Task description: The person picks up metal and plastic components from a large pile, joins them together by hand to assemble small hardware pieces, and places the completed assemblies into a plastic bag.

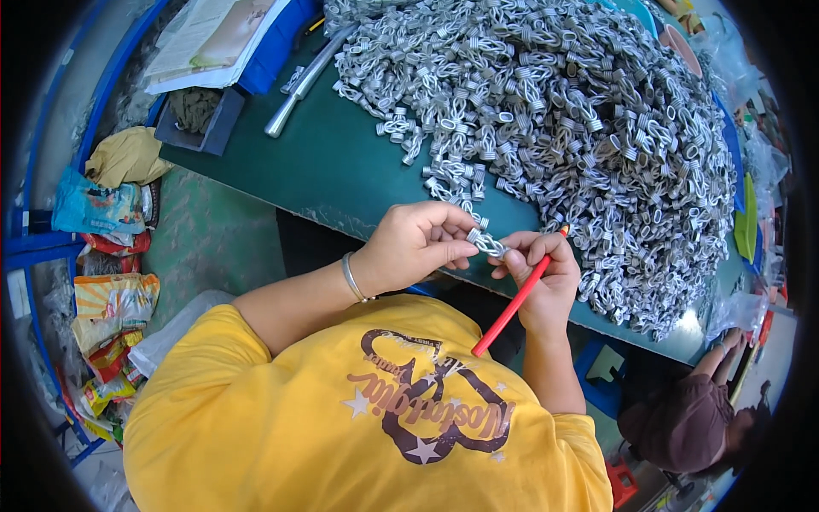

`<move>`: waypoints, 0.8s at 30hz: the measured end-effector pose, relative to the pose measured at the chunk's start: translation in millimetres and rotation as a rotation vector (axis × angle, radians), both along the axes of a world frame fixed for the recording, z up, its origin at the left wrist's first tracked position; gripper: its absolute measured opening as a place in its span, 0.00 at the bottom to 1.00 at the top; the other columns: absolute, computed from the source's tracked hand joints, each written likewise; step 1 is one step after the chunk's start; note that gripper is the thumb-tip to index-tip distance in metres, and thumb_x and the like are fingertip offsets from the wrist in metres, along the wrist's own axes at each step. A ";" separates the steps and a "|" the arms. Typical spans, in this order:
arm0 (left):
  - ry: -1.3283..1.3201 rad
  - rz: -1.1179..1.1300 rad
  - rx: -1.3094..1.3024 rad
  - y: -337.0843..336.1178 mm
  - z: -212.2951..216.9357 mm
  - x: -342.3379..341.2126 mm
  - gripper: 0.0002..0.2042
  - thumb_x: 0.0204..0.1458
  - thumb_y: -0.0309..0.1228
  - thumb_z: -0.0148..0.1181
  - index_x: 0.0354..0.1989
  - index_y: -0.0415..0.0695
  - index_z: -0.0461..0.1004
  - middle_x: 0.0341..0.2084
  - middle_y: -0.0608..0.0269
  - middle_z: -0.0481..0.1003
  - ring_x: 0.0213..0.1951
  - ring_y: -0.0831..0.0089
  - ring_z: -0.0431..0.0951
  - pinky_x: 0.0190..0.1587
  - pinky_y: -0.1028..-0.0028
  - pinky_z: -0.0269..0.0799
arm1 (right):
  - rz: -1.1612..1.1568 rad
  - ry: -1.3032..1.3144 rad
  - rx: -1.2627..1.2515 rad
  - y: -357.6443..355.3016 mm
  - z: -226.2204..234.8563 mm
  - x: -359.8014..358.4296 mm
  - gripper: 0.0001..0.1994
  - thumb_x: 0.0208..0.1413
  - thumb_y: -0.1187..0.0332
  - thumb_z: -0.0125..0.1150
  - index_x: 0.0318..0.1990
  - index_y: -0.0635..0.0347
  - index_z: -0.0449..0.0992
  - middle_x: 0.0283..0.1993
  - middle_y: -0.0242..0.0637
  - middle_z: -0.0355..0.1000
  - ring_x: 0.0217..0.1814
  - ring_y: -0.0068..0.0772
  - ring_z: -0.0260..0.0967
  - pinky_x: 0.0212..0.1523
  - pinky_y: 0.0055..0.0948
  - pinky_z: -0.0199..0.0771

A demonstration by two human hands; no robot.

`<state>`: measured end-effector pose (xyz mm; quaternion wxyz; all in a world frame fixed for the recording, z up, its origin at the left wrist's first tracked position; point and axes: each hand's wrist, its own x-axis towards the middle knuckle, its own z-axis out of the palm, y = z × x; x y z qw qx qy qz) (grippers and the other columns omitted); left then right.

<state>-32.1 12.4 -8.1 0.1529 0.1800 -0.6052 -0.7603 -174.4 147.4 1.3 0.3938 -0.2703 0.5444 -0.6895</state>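
Just off the near edge of the green table, my left hand (429, 243) pinches one end of a small silvery looped metal piece (487, 244). At the piece's other end, the fingers of my right hand (543, 271) close on it too. A red pencil-like stick (514, 311) with a yellowish tip is also tucked in my right hand, its long end slanting down toward my shirt. Beyond my hands lies a large heap of similar silvery pieces (546, 111), with a few strays trailing toward my fingers. My fingertips partly cover the held piece.
A metal-handled tool (299, 90) lies left of the heap. Papers (213, 43) rest on a blue bin (277, 47), beside a grey box with dark cloth (194, 111). Colourful bags (111, 316) fill a blue rack at left. Another person (687, 418) works at lower right.
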 end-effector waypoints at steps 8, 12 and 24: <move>0.113 0.040 -0.242 3.7 8.0 4.1 0.10 0.48 0.16 0.58 0.40 0.32 0.72 0.31 0.59 0.73 0.30 0.76 0.78 0.32 0.80 0.76 | -0.018 0.110 -0.175 1.0 -15.8 7.0 0.14 0.46 0.88 0.57 0.29 0.61 0.59 0.43 0.47 0.68 0.44 0.33 0.72 0.41 0.25 0.77; 0.110 0.042 -0.234 4.4 11.5 4.1 0.10 0.47 0.15 0.58 0.40 0.31 0.72 0.31 0.58 0.73 0.32 0.74 0.78 0.35 0.78 0.78 | -0.085 0.394 -0.224 4.5 -14.4 6.6 0.17 0.42 0.89 0.60 0.30 0.61 0.58 0.44 0.48 0.65 0.46 0.38 0.71 0.43 0.26 0.77; -0.033 -0.025 0.371 -1.8 7.1 24.6 0.07 0.52 0.19 0.54 0.39 0.33 0.69 0.34 0.49 0.76 0.34 0.67 0.80 0.36 0.74 0.78 | -0.079 0.606 -0.225 -0.8 -6.7 0.2 0.13 0.44 0.84 0.62 0.26 0.61 0.61 0.30 0.46 0.74 0.33 0.38 0.74 0.33 0.27 0.73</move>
